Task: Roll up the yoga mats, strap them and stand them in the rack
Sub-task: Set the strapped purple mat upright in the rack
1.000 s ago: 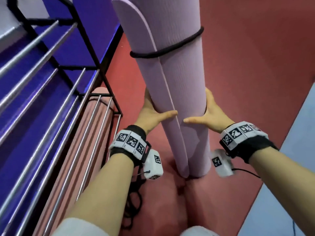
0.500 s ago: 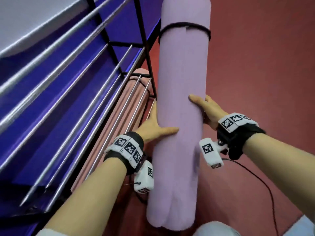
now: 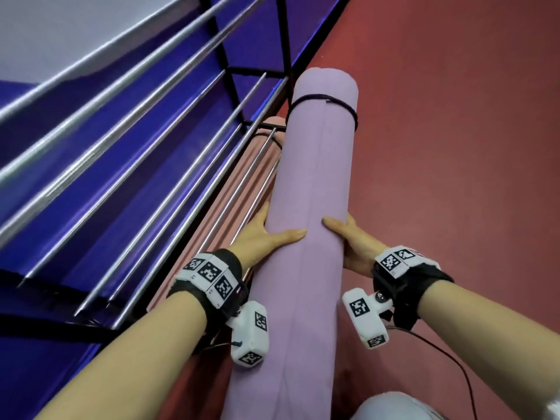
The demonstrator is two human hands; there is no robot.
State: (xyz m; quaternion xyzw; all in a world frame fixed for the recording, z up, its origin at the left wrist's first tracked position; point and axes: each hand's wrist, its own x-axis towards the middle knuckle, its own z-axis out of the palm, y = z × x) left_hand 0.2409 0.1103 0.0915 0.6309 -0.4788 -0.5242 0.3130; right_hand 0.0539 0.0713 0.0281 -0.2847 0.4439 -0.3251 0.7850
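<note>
My left hand (image 3: 263, 236) and right hand (image 3: 353, 242) wrap round the middle of the rolled purple mat (image 3: 306, 183), thumbs in front. It leans just beside the rack (image 3: 215, 40), black strap (image 3: 325, 100) near its top. It looks light and squashy, so I think two hands round the middle hold it best.

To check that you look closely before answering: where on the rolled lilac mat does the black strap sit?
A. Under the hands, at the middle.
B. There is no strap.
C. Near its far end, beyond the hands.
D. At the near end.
C: the black strap circles the lilac mat close to its far end, well beyond the left hand and the right hand, which grip its middle.
</note>
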